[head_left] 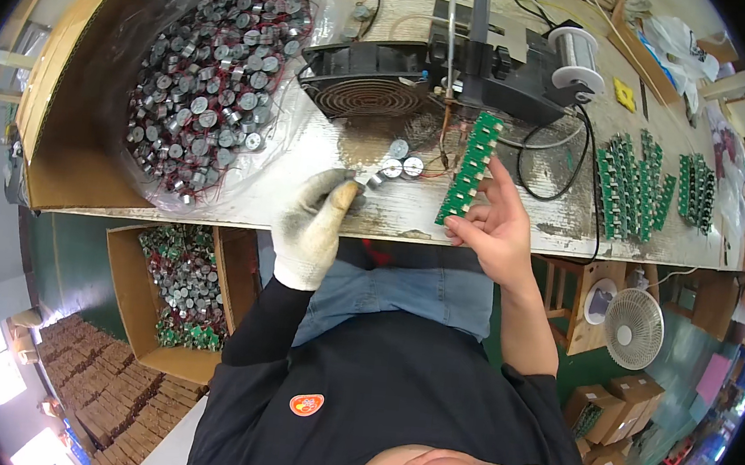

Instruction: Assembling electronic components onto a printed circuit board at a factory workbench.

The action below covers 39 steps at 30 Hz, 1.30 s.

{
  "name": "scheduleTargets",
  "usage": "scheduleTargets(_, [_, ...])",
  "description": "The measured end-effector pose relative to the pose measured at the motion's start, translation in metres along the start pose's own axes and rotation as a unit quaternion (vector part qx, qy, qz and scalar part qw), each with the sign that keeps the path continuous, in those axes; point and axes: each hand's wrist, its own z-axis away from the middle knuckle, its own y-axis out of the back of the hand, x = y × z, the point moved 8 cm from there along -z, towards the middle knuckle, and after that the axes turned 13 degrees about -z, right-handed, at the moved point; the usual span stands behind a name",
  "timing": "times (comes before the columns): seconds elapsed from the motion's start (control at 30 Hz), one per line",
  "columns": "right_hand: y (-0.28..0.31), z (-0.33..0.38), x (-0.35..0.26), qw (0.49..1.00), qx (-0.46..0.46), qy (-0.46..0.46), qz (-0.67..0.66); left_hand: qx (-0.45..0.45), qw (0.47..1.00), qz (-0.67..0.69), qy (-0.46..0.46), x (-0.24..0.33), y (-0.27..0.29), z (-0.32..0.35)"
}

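Note:
My right hand (501, 216) grips the lower end of a long green circuit board strip (470, 170) between thumb and fingers. The strip stands tilted above the bench's front edge, with small pale parts along it. My left hand (313, 218) wears a white glove with dark, stained fingertips. Its thumb and fingers are pinched together; whatever is between them is hidden. Just beyond those fingertips lies a small silver motor (376, 181), one of several round motors (412, 165) grouped on the bench. Behind the strip stands a soldering fixture (450, 88) with a thin upright metal rod.
A carton with a plastic bag of motors (211, 91) fills the bench's left. A black fan (367, 88) and solder wire spool (576, 59) stand behind. More green board strips (633, 186) lie right. Below are a carton of parts (186, 286) and a white fan (634, 329).

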Motion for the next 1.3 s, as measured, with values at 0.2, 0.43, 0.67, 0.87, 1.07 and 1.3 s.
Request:
scheduleTargets(0.2, [0.000, 0.003, 0.002, 0.999, 0.001, -0.011, -0.033, -0.087, 0.988, -0.119, -0.043, 0.015, -0.042, 0.002])
scheduleTargets(0.43, [-0.005, 0.009, -0.001, 0.999, 0.000, -0.016, -0.036, -0.125, 0.981, -0.150, 0.007, 0.019, -0.065, -0.001])
scheduleTargets(0.67, [-0.008, 0.007, -0.001, 0.998, -0.004, 0.002, -0.062, -0.158, 0.985, -0.037, 0.062, 0.008, -0.080, -0.006])
scheduleTargets(0.87, [-0.006, 0.006, -0.002, 0.997, -0.005, 0.011, -0.082, -0.155, 0.985, -0.067, 0.042, 0.005, -0.083, -0.013])
scheduleTargets(1.07, [-0.005, 0.002, -0.002, 0.996, -0.002, 0.013, -0.090, -0.164, 0.982, -0.016, 0.086, 0.000, -0.085, -0.013])
scheduleTargets(1.3, [-0.007, 0.001, -0.007, 0.996, -0.001, 0.017, -0.083, -0.166, 0.981, 0.013, 0.104, 0.009, -0.085, -0.013])
